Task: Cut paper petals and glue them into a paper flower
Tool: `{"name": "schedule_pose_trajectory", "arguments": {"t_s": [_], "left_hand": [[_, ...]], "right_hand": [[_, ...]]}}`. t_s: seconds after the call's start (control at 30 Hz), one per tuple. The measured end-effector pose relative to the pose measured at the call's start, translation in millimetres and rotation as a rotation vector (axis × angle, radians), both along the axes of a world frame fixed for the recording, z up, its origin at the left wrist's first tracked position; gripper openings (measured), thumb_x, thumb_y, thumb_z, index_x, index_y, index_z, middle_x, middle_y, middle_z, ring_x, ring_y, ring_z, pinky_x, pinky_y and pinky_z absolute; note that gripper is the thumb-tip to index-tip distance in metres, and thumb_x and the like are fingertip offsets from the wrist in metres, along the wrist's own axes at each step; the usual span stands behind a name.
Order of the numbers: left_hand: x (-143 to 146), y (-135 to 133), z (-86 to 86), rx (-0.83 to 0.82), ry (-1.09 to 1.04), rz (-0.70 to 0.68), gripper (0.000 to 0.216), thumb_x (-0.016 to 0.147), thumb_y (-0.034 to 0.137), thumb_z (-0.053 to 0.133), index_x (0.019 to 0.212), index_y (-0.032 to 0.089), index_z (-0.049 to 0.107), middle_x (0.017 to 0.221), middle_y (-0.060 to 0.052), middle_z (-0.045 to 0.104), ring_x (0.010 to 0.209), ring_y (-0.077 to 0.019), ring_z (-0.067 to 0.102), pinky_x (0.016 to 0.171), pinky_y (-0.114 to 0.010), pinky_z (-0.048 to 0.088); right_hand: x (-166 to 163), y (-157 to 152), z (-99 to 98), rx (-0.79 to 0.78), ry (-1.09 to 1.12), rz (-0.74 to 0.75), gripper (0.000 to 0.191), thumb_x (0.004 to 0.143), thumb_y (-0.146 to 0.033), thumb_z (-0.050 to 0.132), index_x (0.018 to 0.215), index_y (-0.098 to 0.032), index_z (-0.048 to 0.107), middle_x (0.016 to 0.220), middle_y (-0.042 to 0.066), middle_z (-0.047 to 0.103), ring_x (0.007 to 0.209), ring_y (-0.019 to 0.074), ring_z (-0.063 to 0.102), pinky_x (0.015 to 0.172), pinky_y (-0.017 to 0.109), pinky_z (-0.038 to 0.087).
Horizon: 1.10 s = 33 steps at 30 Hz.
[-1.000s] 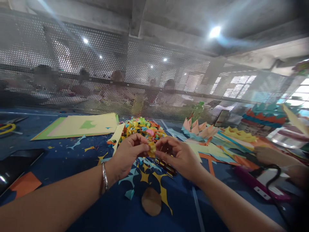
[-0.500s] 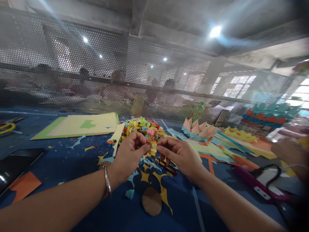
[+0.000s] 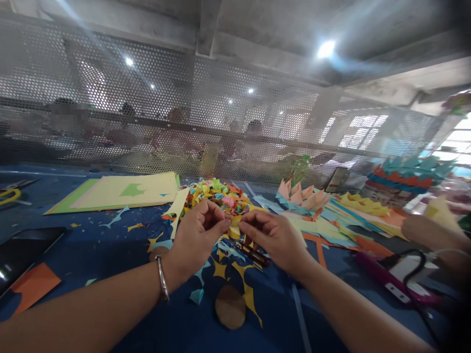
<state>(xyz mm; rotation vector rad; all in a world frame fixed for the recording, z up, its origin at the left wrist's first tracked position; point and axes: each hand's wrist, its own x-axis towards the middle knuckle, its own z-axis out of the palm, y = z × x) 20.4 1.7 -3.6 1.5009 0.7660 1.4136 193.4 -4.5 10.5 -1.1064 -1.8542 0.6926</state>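
Note:
My left hand (image 3: 200,235) and my right hand (image 3: 274,238) come together over the middle of the blue table. A small piece of yellow paper (image 3: 234,227) sits between them, pinched in the fingertips of both. Just behind lies a heap of small folded paper pieces (image 3: 217,192) in many colours. Yellow paper offcuts (image 3: 250,294) and a round brown cardboard disc (image 3: 230,307) rest in front of my wrists. Beneath my right hand are some pen-like tools (image 3: 257,256), partly hidden.
Stacked paper sheets (image 3: 147,191) lie at the left, near a dark phone-like slab (image 3: 29,250) and yellow-handled scissors (image 3: 9,197). Pointed paper shapes (image 3: 303,196) stand to the right. Beyond a purple power strip (image 3: 393,282), another person's hand (image 3: 430,233) reaches in. A perforated metal screen (image 3: 154,117) closes the back.
My hands stay almost in place, with the yellow paper still between the fingertips. The other person's hand at the right edge has shifted slightly left, and pale yellow paper shows above it.

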Motion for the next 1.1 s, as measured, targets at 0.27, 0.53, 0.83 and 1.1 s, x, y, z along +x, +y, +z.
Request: {"name": "schedule_pose_trajectory", "arguments": {"t_s": [0.27, 0.53, 0.83, 1.1], "left_hand": [[11, -10, -3.9, -0.222, -0.131, -0.029, 0.034, 0.068, 0.023, 0.071, 0.089, 0.02, 0.044, 0.069, 0.003, 0.056, 0.065, -0.0119, 0.057, 0.067, -0.029, 0.047], [13, -12, -1.1, -0.283, -0.199, -0.008, 0.031, 0.065, 0.02, 0.07, 0.081, 0.021, 0.043, 0.06, 0.006, 0.05, 0.058, -0.0109, 0.055, 0.061, -0.026, 0.046], [5, -2, -7.1, -0.119, 0.051, -0.03, 0.025, 0.07, 0.022, 0.065, 0.081, 0.021, 0.043, 0.061, 0.006, 0.05, 0.058, -0.0111, 0.051, 0.059, -0.026, 0.044], [2, -4, -1.3, 0.102, 0.131, -0.067, 0.012, 0.077, 0.019, 0.058, 0.082, 0.022, 0.047, 0.069, 0.004, 0.052, 0.064, -0.0113, 0.05, 0.061, -0.025, 0.042]], "right_hand": [[0, -1, -4.7, 0.178, -0.068, -0.024, 0.011, 0.083, -0.027, 0.055, 0.078, -0.019, 0.061, 0.066, -0.001, 0.058, 0.057, 0.0105, 0.05, 0.053, 0.024, 0.042], [-4, -4, -3.9, 0.243, -0.153, -0.03, 0.011, 0.084, -0.028, 0.054, 0.081, -0.021, 0.062, 0.068, 0.0, 0.058, 0.057, 0.0119, 0.05, 0.056, 0.027, 0.042], [-3, -7, -0.2, 0.162, -0.109, -0.02, 0.019, 0.086, -0.034, 0.052, 0.078, -0.02, 0.063, 0.064, 0.0, 0.058, 0.055, 0.0118, 0.052, 0.053, 0.026, 0.042], [1, -1, -2.0, -0.063, 0.11, -0.008, 0.024, 0.084, -0.039, 0.053, 0.073, -0.021, 0.062, 0.055, -0.001, 0.058, 0.046, 0.0107, 0.052, 0.047, 0.025, 0.041]]}}
